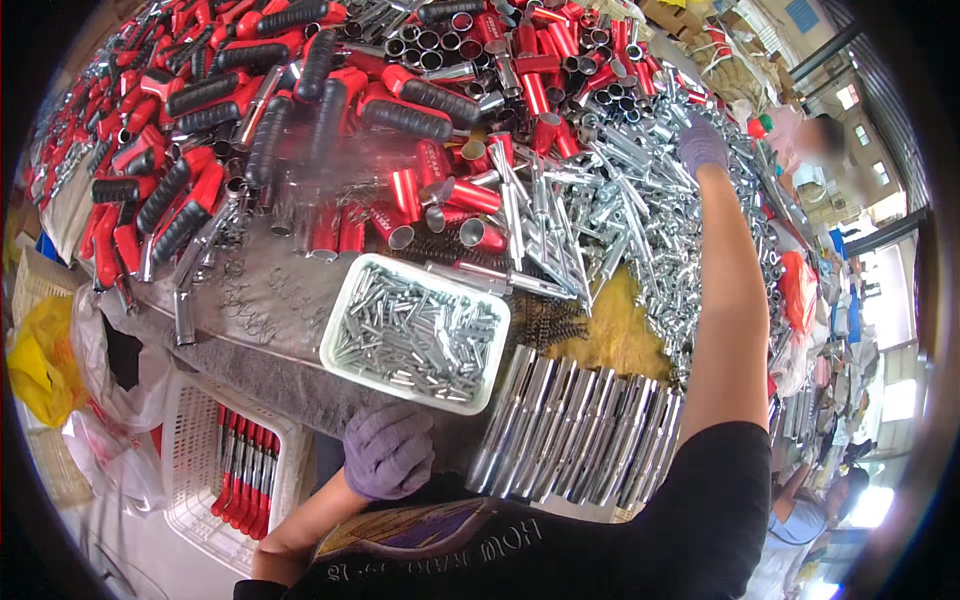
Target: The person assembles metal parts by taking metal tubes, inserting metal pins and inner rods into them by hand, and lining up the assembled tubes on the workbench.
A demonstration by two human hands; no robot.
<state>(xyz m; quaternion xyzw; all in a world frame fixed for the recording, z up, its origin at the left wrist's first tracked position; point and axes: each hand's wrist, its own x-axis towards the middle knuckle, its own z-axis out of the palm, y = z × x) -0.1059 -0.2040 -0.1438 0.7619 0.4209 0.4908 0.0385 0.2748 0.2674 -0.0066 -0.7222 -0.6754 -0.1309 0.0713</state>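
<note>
1. Head view, location: the pile of loose, elongated, bright silver metal parts (620, 190) lies on the right half of the worktable, beside shiny red metal tubes (535, 92) and above a yellow sheet (612, 330).
2. Head view, handling (judged): each silver part should be light, stiff and hard to break. Smooth faces may slip against a glove; overlapping parts may snag on one another.
3. Head view, grip (judged): select a part on top of the pile, take it across its mid-length between thumb and fingertips, and lift clear of its neighbours.
4. Head view, appearance: the parts are narrow, reflective and tangled at mixed angles. Finer detail is too small to tell.
5. Head view, right hand (704, 146): purple-gloved, arm extended, placed at the far right part of the pile. The fingertips are not clearly visible; whether they are spread or pinching a part cannot be told.
6. Head view, left hand (388, 452): purple-gloved, fingers curled into a loose fist, just below the white rectangular plastic tray (468, 405) of short silver metal pins (415, 335). Whether the fist encloses anything cannot be told.
</note>
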